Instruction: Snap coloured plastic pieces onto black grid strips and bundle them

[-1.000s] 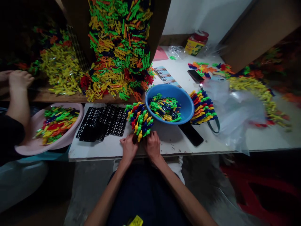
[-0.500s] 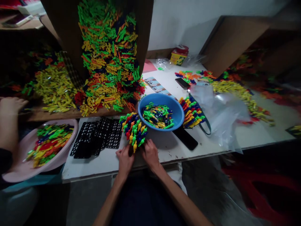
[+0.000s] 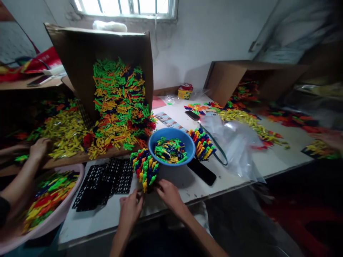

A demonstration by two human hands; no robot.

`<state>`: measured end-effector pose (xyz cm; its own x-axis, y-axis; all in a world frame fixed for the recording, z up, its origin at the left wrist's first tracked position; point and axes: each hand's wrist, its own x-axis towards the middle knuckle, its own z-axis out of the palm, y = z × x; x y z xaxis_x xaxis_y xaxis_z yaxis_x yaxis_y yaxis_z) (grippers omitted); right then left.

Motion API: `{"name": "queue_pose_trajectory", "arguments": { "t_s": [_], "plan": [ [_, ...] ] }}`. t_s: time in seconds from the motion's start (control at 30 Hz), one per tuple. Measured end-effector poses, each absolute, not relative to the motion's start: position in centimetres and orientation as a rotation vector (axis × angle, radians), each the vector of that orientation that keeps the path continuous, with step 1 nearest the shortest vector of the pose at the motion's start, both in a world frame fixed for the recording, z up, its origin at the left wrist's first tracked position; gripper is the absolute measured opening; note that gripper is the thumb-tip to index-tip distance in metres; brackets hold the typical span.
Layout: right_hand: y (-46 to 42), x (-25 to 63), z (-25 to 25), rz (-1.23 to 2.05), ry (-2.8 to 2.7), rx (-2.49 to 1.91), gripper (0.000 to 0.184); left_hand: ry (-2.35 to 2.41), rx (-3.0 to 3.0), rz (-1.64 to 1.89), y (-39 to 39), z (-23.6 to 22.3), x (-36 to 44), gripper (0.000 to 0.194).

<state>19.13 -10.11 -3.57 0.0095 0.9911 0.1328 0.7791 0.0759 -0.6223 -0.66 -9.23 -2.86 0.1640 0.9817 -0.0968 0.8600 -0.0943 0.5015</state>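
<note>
A tilted block of small plastic figures (image 3: pixel 144 169), in slanted rows of green, red, blue and yellow, stands on the table against the blue bowl (image 3: pixel 192 147). What base it has is mostly hidden in dark shadow. My left hand (image 3: pixel 131 207) is at its lower front tip, fingers bent and pressed together. On the lower right side, my right hand (image 3: pixel 170 195) has its fingers curled at the dark edge; their tips are partly hidden. More loose figures lie in the bowl. To the left, black perforated trays (image 3: pixel 105 184) lie overlapping.
A second figure block (image 3: pixel 202 144), a black phone (image 3: pixel 202 171) and plastic bags (image 3: pixel 238 150) are right of the bowl. Behind, a cardboard box (image 3: pixel 66 46) spills figures. A co-worker's hand (image 3: pixel 40 148) is above a pink basin (image 3: pixel 79 178); another person's hand (image 3: pixel 331 139) is far right.
The view has tilted up, so a window shows and the table sits lower. My left hand has drawn slightly away from the block's side. The co-worker's hand at left reached toward the yellow pieces.
</note>
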Motion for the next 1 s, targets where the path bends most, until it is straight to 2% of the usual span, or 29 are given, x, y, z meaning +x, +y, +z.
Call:
{"name": "queue_pose_trajectory", "arguments": {
  "t_s": [0.07, 0.17, 0.27, 0.4, 0.5, 0.6, 0.63, 0.77, 0.9, 1.0],
  "plan": [
    [-9.6, 22.0, -1.4, 0.513, -1.689, -1.639, 0.023, 1.762, 2.004, 0.419, -8.7, 0.1, -1.6, 0.026],
    [-6.5, 26.7, 1.6, 0.313, -1.648, -1.633, 0.024, 1.701, 2.296, 0.764, -5.7, 5.0, 0.8, 0.023],
    [-2.0, 29.8, 3.4, 0.292, -1.957, -1.856, 0.016, 1.292, 2.672, 0.658, -0.7, 7.9, 7.3, 0.022],
    [2.0, 30.8, 3.5, 0.45, -2.152, -1.821, 0.012, 0.992, 2.717, 0.341, 5.0, 7.9, 14.8, 0.019],
    [2.3, 31.4, 3.3, 0.492, -2.202, -1.722, 0.011, 0.99, 2.644, 0.337, 7.0, 7.4, 16.1, 0.02],
    [1.6, 32.7, 3.8, 0.477, -2.162, -1.659, 0.006, 1.057, 2.574, 0.425, 7.4, 8.0, 14.3, 0.007],
    [1.3, 33.2, 4.0, 0.457, -2.125, -1.646, 0.009, 1.091, 2.502, 0.53, 7.1, 8.5, 13.3, 0.004],
    [-0.7, 34.1, 5.3, 0.448, -1.721, -1.494, 0.015, 1.101, 1.721, 1.058, 2.3, 10.2, 7.9, 0.03],
    [-4.8, 32.7, 5.9, 0.768, -1.036, -1.23, 0.025, 1.093, 1.172, 1.078, -7.0, 9.1, 2.6, 0.043],
    [-8.6, 30.4, 4.9, 1.01, -0.673, -1.136, 0.037, 1.274, 1.028, 1.053, -13.3, 5.3, 0.4, 0.034]
  ]
}}
